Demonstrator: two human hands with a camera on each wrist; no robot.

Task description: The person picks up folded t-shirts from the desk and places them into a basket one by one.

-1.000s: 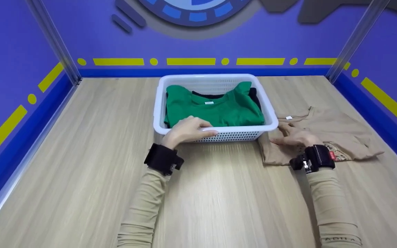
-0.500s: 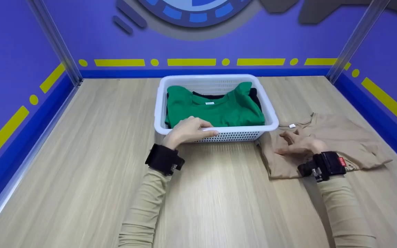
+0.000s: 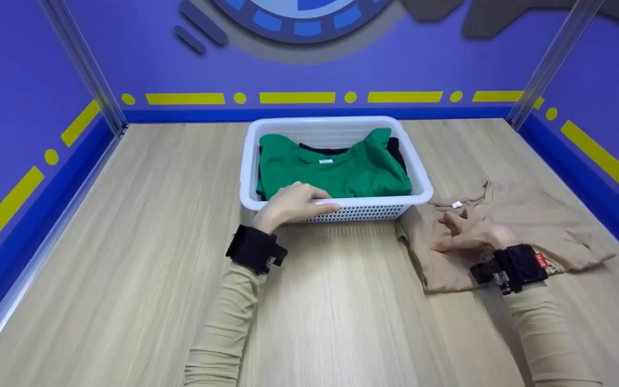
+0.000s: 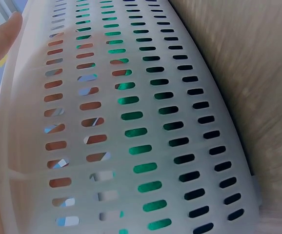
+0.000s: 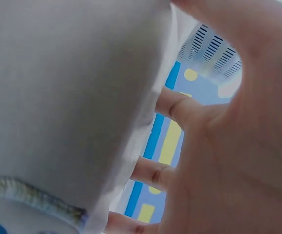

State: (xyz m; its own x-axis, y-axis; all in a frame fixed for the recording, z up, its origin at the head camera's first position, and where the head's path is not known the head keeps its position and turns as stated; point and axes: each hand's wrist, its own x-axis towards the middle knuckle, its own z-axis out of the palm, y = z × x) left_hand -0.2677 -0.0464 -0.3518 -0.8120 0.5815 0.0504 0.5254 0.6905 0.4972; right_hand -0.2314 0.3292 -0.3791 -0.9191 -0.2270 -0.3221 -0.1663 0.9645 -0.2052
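Observation:
My left hand (image 3: 292,203) grips the near rim of a white perforated plastic basket (image 3: 390,201), thumb outside and fingers over the inner side. In the left wrist view the slotted basket wall (image 4: 146,122) fills most of the frame. Inside lies a folded green T-shirt (image 3: 342,174), with black cloth (image 3: 397,153) peeking out from under it. On the right, a tan T-shirt (image 3: 540,215) with a white neck tag lies on the table. My right hand (image 3: 473,235) rests its spread fingertips on this shirt, and in the right wrist view the fingers (image 5: 172,105) touch the cloth.
The wood-grain table (image 3: 331,312) is enclosed by blue panels (image 3: 299,75) with yellow dashes at the back and sides. The basket stands near the back panel, and the tan shirt's left edge comes close to its front right corner.
My right hand has drawn the tan T-shirt toward me and slightly to the right. The left hand and the basket have stayed in place.

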